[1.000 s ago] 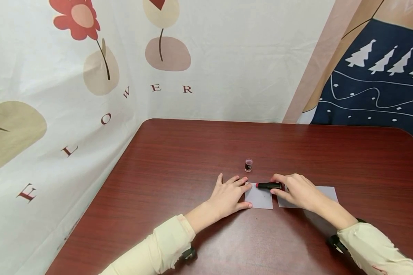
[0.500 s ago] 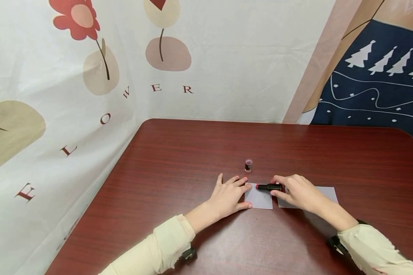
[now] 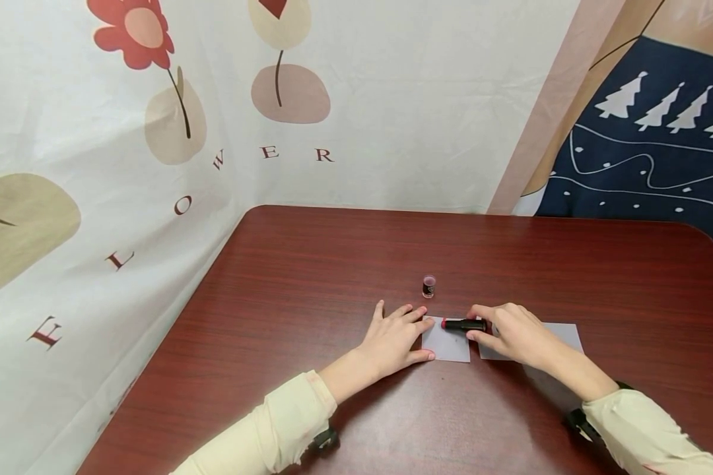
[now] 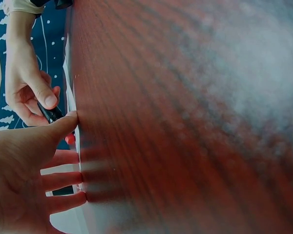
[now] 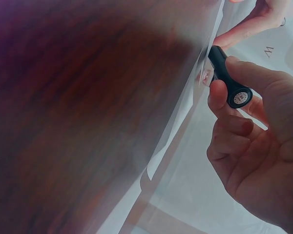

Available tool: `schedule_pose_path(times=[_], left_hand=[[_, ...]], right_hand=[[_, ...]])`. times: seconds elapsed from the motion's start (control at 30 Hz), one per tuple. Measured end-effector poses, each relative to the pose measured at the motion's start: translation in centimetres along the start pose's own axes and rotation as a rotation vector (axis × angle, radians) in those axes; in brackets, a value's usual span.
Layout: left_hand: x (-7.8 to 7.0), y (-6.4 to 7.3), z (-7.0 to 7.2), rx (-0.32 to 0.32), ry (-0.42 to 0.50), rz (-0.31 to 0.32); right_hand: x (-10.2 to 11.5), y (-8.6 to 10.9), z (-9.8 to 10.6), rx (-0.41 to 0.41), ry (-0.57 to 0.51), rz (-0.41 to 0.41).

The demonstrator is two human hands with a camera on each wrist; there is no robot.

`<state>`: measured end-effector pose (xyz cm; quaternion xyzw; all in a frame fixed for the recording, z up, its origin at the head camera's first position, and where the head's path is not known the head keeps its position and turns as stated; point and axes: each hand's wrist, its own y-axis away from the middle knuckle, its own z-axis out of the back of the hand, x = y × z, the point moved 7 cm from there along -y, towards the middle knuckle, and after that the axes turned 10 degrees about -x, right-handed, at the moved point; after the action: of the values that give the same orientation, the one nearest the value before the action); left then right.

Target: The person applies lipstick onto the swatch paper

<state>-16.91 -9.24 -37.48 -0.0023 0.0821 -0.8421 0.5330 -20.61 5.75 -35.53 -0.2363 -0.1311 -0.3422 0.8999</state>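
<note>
My right hand (image 3: 518, 332) pinches a lipstick (image 3: 465, 324) between thumb and fingers. Its case is black, its tip red, and it lies nearly level over a small pale sheet of paper (image 3: 448, 346), tip pointing left. Whether the tip touches the paper I cannot tell. In the right wrist view, the base of the lipstick (image 5: 241, 98) carries a round white label. My left hand (image 3: 395, 340) lies flat with spread fingers, thumb and fingertips at the left edge of that paper. Beyond the hands, a small clear cap (image 3: 429, 286) with a dark band stands upright.
A second pale sheet (image 3: 564, 335) lies partly beneath my right hand, a narrow gap from the first. Everything sits on a dark red wooden table (image 3: 333, 264). A printed cloth (image 3: 416, 132) hangs behind the table and along its left side.
The lipstick has shifted very slightly towards me over the paper, its red tip a little lower. My left hand has stayed in place.
</note>
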Motion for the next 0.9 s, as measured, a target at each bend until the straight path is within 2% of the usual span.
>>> schedule_pose_path(times=[0.9], left_hand=[[0.21, -0.02, -0.41, -0.009, -0.013, 0.003]], right_hand=[[0.24, 0.34, -0.14, 0.004, -0.001, 0.013]])
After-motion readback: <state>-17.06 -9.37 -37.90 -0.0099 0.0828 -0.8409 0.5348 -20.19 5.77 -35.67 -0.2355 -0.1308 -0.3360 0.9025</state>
